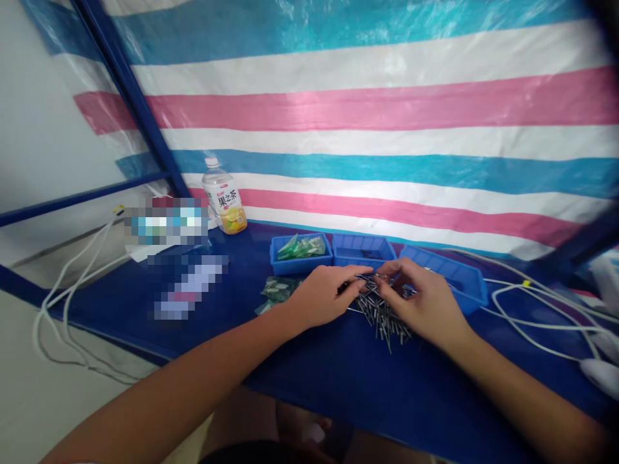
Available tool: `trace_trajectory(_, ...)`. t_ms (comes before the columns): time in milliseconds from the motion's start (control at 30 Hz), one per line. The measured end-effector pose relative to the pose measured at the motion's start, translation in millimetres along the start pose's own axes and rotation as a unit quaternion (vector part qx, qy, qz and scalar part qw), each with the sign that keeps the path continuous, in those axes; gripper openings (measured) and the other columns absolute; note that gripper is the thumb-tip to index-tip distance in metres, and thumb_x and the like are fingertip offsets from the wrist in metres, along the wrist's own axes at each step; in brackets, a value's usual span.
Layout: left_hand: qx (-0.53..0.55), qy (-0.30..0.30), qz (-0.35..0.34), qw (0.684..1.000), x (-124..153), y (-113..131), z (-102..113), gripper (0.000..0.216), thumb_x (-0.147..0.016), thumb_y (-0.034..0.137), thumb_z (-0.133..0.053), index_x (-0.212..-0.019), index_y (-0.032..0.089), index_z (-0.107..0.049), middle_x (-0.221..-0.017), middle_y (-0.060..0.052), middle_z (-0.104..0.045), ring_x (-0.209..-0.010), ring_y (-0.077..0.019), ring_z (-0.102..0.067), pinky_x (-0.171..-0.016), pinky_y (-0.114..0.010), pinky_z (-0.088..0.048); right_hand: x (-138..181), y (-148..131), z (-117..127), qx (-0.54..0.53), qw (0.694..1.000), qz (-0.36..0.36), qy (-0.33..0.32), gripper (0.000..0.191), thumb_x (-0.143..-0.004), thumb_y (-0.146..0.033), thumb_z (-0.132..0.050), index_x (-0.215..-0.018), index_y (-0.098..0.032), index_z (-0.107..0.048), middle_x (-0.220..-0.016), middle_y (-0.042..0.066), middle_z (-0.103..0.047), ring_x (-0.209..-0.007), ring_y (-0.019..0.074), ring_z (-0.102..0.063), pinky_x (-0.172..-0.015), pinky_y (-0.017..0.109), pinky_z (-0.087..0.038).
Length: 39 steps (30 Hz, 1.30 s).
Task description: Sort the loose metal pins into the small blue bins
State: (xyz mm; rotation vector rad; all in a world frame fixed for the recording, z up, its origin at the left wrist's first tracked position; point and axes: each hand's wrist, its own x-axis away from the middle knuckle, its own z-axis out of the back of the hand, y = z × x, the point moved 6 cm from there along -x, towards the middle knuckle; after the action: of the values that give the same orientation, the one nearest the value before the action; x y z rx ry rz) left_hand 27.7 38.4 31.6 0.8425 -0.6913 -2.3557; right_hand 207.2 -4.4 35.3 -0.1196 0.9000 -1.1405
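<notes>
A loose heap of thin, dark and silvery metal pins lies on the blue tabletop, pointing every way. At the heap's left side is my left hand, its thumb and forefinger closed around some pins at the upper edge. My right hand comes in from the other side with fingers curled. Its thumb and fingertips pinch at pins near the top of the heap, close to the left fingertips. Exactly which pins each hand grips is hidden among the others.
Behind the hands stand a blue bin with green packets, a middle blue bin and a right blue bin. Clear packets lie left of my left hand. A drink bottle stands farther back. White cables run along the right.
</notes>
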Motion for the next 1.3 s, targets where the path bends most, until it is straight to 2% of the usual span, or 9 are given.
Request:
trace_trajectory(300, 0.083, 0.025, 0.021, 0.996, -2.4, -5.6, 1.6, 0.035, -0.099, 0.025, -0.064, -0.132, 0.021, -0.076, -0.123, -0.006, -0.082, -0.094, -0.0214, -0.080, -0.083, -0.035, -0.065, 1.1, -4.6, -6.2, -0.010, 1.000, 0.012, -0.017, 0.006, -0.095, -0.030, -0.069, -0.094, -0.025, -0.067, -0.086, 0.002, -0.073, -0.064, 0.0156, -0.064, -0.059, 0.029, -0.054)
trace_trajectory(467, 0.121, 0.055, 0.029, 0.991, -3.2, -10.9, 5.2, 0.029, -0.097, 0.021, -0.068, -0.124, 0.020, -0.076, -0.122, -0.008, -0.082, -0.109, -0.0248, -0.079, -0.099, -0.042, -0.065, 1.6, -6.1, -12.8, -0.017, 0.997, 0.041, -0.067, 0.015, -0.097, -0.032, -0.069, -0.110, -0.025, -0.070, -0.099, 0.005, -0.076, -0.075, 0.0182, -0.068, -0.069, 0.033, -0.057)
trace_trajectory(567, 0.153, 0.060, 0.035, 0.986, -3.2, -17.6, 3.9, 0.034, -0.100, 0.016, -0.062, -0.133, 0.020, -0.068, -0.117, -0.009, -0.081, -0.107, -0.0224, -0.080, -0.098, -0.040, -0.066, 1.0, -7.0, -12.3, -0.018, 0.996, 0.045, -0.073, 0.019, -0.099, -0.033, -0.066, -0.115, -0.025, -0.071, -0.103, 0.006, -0.077, -0.077, 0.0190, -0.070, -0.069, 0.034, -0.058)
trace_trajectory(733, 0.169, 0.073, 0.043, 0.982, -2.7, -26.3, 0.0, 0.066, -0.098, 0.014, -0.064, -0.159, 0.024, -0.040, -0.118, -0.012, -0.077, -0.102, -0.0218, -0.080, -0.098, -0.040, -0.066, 0.5, -8.9, -7.6, -0.006, 0.998, 0.049, -0.049, 0.017, -0.102, -0.033, -0.064, -0.114, -0.025, -0.072, -0.102, 0.006, -0.076, -0.080, 0.0189, -0.070, -0.064, 0.031, -0.057)
trace_trajectory(833, 0.162, 0.083, 0.064, 0.981, -2.2, -28.5, 0.0, 0.064, -0.094, 0.018, -0.072, -0.153, 0.022, -0.047, -0.119, -0.013, -0.076, -0.092, -0.0216, -0.081, -0.088, -0.038, -0.067, -0.2, -10.6, -3.5, 0.020, 0.997, 0.069, -0.022, 0.017, -0.102, -0.031, -0.061, -0.114, -0.025, -0.072, -0.103, 0.008, -0.076, -0.085, 0.0213, -0.071, -0.067, 0.034, -0.058)
trace_trajectory(933, 0.157, 0.078, 0.066, 0.982, -2.1, -25.0, 1.6, 0.062, -0.091, 0.021, -0.077, -0.148, 0.021, -0.052, -0.109, -0.009, -0.078, -0.090, -0.0215, -0.079, -0.086, -0.038, -0.067, -1.1, -12.8, -1.3, 0.043, 0.994, 0.104, -0.003, 0.016, -0.103, -0.027, -0.060, -0.114, -0.024, -0.071, -0.110, 0.009, -0.076, -0.099, 0.0253, -0.072, -0.081, 0.041, -0.060)
trace_trajectory(1067, 0.143, 0.058, 0.063, 0.986, -2.3, -18.1, 2.4, 0.053, -0.091, 0.020, -0.075, -0.141, 0.022, -0.058, -0.104, -0.006, -0.081, -0.090, -0.0204, -0.078, -0.090, -0.039, -0.065, -0.6, -12.9, -6.2, 0.038, 0.990, 0.134, -0.031, 0.012, -0.102, -0.022, -0.060, -0.110, -0.024, -0.069, -0.108, 0.008, -0.075, -0.103, 0.0250, -0.071, -0.090, 0.042, -0.058)
trace_trajectory(1200, 0.174, 0.052, 0.057, 0.982, -1.9, -15.7, 0.4, 0.051, -0.090, 0.019, -0.076, -0.138, 0.021, -0.060, -0.107, -0.007, -0.082, -0.094, -0.0208, -0.079, -0.093, -0.039, -0.065, 2.1, -5.3, -15.4, 0.012, 0.994, 0.081, -0.075, 0.007, -0.098, -0.020, -0.063, -0.102, -0.025, -0.067, -0.099, 0.005, -0.073, -0.090, 0.0217, -0.071, -0.080, 0.037, -0.057)
trace_trajectory(1300, 0.212, 0.044, 0.057, 0.975, -1.5, -17.1, -2.9, 0.052, -0.091, 0.020, -0.075, -0.140, 0.021, -0.059, -0.109, -0.009, -0.082, -0.100, -0.0222, -0.080, -0.095, -0.039, -0.065, 3.4, -1.1, -18.6, -0.008, 0.997, 0.023, -0.073, 0.008, -0.093, -0.021, -0.067, -0.100, -0.025, -0.063, -0.095, 0.002, -0.072, -0.079, 0.0188, -0.069, -0.071, 0.033, -0.056)
